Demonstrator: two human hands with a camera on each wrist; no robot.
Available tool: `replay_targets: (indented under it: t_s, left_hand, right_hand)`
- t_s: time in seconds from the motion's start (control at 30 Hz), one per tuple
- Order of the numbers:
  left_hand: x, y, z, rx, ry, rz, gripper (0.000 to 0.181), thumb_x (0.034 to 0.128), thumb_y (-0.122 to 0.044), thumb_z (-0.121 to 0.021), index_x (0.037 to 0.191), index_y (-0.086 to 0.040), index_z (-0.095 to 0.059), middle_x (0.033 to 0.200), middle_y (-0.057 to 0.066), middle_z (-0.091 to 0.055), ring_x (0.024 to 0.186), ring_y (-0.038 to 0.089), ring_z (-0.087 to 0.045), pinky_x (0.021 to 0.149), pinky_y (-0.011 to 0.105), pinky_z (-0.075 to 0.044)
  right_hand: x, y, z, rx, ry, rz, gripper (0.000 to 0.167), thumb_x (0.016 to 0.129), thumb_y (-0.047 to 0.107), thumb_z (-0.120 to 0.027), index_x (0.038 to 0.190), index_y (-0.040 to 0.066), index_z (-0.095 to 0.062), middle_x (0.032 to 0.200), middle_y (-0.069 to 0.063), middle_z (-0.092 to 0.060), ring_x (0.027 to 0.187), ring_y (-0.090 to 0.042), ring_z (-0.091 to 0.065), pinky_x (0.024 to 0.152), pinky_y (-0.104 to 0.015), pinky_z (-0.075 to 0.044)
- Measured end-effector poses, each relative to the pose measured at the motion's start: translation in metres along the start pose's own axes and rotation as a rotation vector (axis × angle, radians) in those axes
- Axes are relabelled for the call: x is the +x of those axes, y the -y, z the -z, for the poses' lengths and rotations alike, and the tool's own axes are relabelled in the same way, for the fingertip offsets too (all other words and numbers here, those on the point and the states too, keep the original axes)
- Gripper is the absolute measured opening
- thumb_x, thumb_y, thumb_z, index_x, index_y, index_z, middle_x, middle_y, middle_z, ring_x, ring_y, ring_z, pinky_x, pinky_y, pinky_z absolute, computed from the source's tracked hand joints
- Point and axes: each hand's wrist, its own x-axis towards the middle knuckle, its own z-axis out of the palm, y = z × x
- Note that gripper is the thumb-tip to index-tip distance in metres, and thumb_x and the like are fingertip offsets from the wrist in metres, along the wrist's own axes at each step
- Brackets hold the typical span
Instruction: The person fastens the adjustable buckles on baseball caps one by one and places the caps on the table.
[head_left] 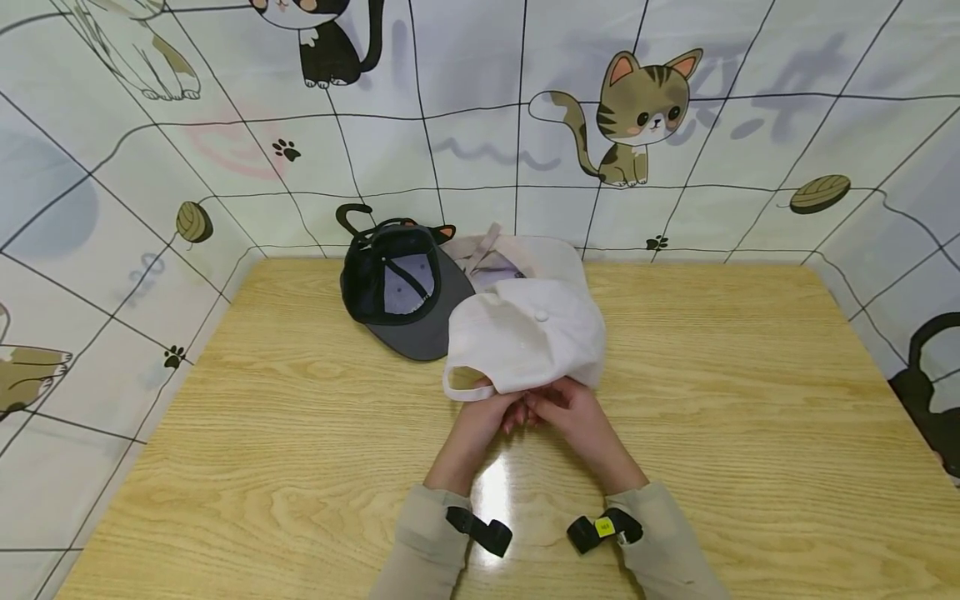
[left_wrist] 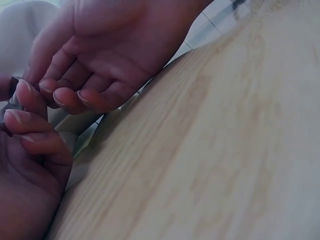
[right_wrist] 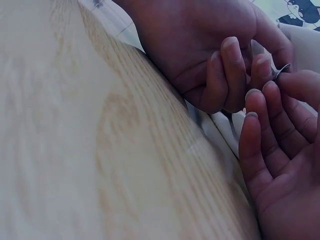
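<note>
A white cap (head_left: 525,333) lies crown up at the middle, its rear opening and strap facing left front. At its near edge, my left hand (head_left: 483,425) and right hand (head_left: 573,417) meet, thumbs and fingers pinching a small part of it. A small shiny metal piece (right_wrist: 281,70) shows between the fingertips in the right wrist view. There my left hand (right_wrist: 200,55) has its lower fingers curled, while the lower fingers of my right hand (right_wrist: 290,170) are loosely bent. The cap partly covers the fingers in the head view.
A dark cap (head_left: 431,329) with cat ears and a tail lies underside up at the left, touching the white cap. Behind is another pale cap (head_left: 558,254), partly covered. They rest on a wooden table (head_left: 720,400) before a cat-patterned cloth (head_left: 465,158).
</note>
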Motion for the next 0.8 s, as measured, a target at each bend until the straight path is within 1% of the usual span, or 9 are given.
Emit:
replay_targets:
  t_s: [0.13,0.23,0.43,0.57,0.73,0.8]
  left_hand:
    - [0.001,0.0,0.0,0.001,0.021,-0.034,0.028,0.0895,-0.011,-0.052,0.065,0.002,-0.052,0.055,0.002,-0.05,0.045,0.013,-0.04,0.045,0.022,-0.034]
    - [0.001,0.001,0.0,0.0,0.026,-0.039,0.028,0.0894,-0.011,-0.052,0.065,0.003,-0.051,0.055,0.002,-0.051,0.045,0.014,-0.04,0.045,0.022,-0.034]
    - [0.002,0.001,-0.001,-0.011,0.009,-0.012,0.025,0.0885,-0.007,-0.051,0.064,-0.002,-0.052,0.053,0.001,-0.05,0.044,0.013,-0.04,0.044,0.021,-0.033]
    - [0.001,0.0,-0.001,-0.023,-0.007,0.007,0.025,0.0882,-0.006,-0.052,0.064,-0.005,-0.052,0.053,0.001,-0.049,0.045,0.012,-0.041,0.043,0.021,-0.033]
    - [0.0,0.0,0.0,-0.005,-0.018,0.014,0.027,0.0885,-0.011,-0.053,0.062,-0.006,-0.052,0.052,0.001,-0.048,0.045,0.012,-0.04,0.044,0.021,-0.034]
    - [0.0,0.0,0.0,0.008,-0.023,0.014,0.027,0.0887,-0.013,-0.054,0.062,-0.006,-0.052,0.052,0.001,-0.048,0.044,0.012,-0.04,0.044,0.022,-0.034]
  right_hand:
    - [-0.001,0.0,0.0,0.007,-0.015,-0.006,0.018,0.086,0.017,-0.061,0.089,-0.001,-0.057,0.075,-0.011,-0.057,0.068,-0.022,-0.056,0.063,-0.033,-0.049]
    - [-0.001,0.001,0.001,0.019,-0.011,-0.006,0.019,0.086,0.016,-0.061,0.088,-0.002,-0.057,0.073,-0.01,-0.057,0.067,-0.022,-0.056,0.063,-0.033,-0.049]
    - [-0.001,0.002,0.001,0.035,0.011,-0.019,0.014,0.087,0.009,-0.057,0.091,-0.005,-0.056,0.076,-0.01,-0.057,0.069,-0.02,-0.056,0.065,-0.034,-0.049]
    - [-0.002,0.009,0.001,0.025,0.012,-0.042,0.012,0.087,0.005,-0.056,0.093,-0.006,-0.056,0.079,-0.01,-0.057,0.07,-0.019,-0.055,0.066,-0.035,-0.049]
    - [-0.004,0.022,-0.002,0.013,0.027,-0.041,0.011,0.087,0.001,-0.053,0.092,-0.009,-0.054,0.078,-0.013,-0.056,0.069,-0.024,-0.055,0.065,-0.037,-0.049]
    - [-0.004,0.023,-0.002,0.018,0.037,-0.036,0.011,0.088,0.001,-0.053,0.092,-0.009,-0.054,0.077,-0.015,-0.056,0.068,-0.027,-0.056,0.063,-0.038,-0.049]
